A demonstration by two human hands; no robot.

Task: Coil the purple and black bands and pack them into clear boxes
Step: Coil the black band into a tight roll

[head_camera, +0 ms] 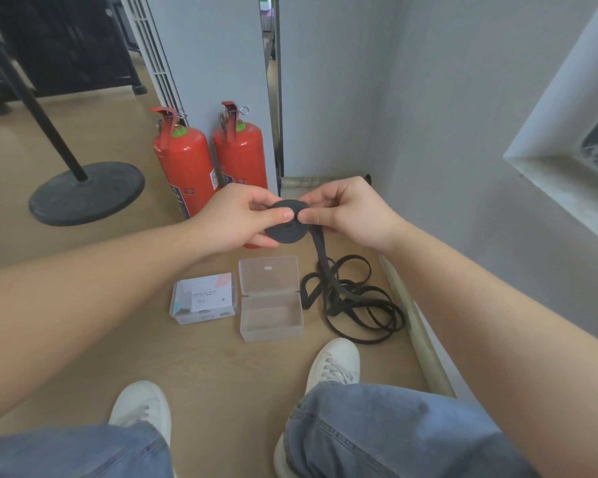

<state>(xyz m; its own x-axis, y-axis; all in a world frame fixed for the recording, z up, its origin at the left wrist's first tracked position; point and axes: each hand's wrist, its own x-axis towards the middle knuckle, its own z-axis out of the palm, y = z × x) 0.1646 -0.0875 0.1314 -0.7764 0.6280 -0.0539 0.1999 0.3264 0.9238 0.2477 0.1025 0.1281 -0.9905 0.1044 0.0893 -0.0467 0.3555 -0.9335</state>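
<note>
Hands [290, 215] pinch black band [287, 222]; flat coil, tail dangling.

Soft, bright, even light is spread across the scene; only faint shadows are cast on the floor [204, 360]. The left hand [237, 215] and right hand [351, 215] are rendered sharp, detail is lost in the black band [285, 227], and straight lines are bowed toward the edges.

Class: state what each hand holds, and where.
The left hand pinches the coiled black band, thumb on its face; right hand pinches the coil's edge where the tail leaves.
</note>
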